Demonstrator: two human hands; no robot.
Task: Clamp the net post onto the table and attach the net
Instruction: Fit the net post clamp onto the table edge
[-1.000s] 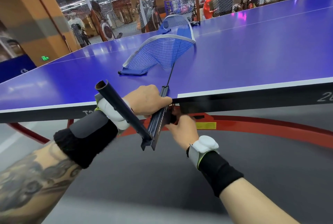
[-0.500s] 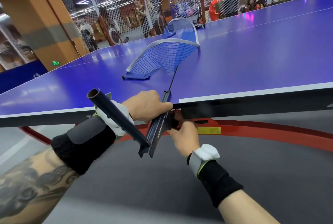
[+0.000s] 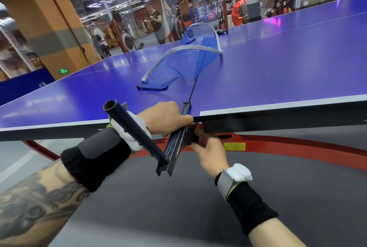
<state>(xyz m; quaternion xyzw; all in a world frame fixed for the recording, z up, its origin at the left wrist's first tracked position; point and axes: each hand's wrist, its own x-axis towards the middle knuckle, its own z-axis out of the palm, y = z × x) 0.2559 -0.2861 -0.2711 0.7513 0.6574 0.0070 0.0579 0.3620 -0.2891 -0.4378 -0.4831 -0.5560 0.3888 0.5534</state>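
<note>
A dark net post [image 3: 176,143] with a round tube [image 3: 135,129] sticking up toward me sits over the near edge of the purple table [image 3: 278,72]. My left hand [image 3: 166,117] grips the post's bracket from above at the table edge. My right hand [image 3: 210,151] is under the table edge, fingers closed on the clamp part below; the screw itself is hidden. The blue net [image 3: 184,64] with white trim lies loose and curled on the tabletop, a thin cord [image 3: 193,90] running from it to the post.
The table's red curved underframe [image 3: 297,147] runs below the edge, over grey floor. A second net post [image 3: 220,30] stands at the far edge. Mesh fencing [image 3: 139,8], an orange pillar [image 3: 45,28] and people are beyond the table.
The view has shifted slightly closer and to the left. Both hands stay on the post at the table edge; my right hand has shifted a little under the edge.
</note>
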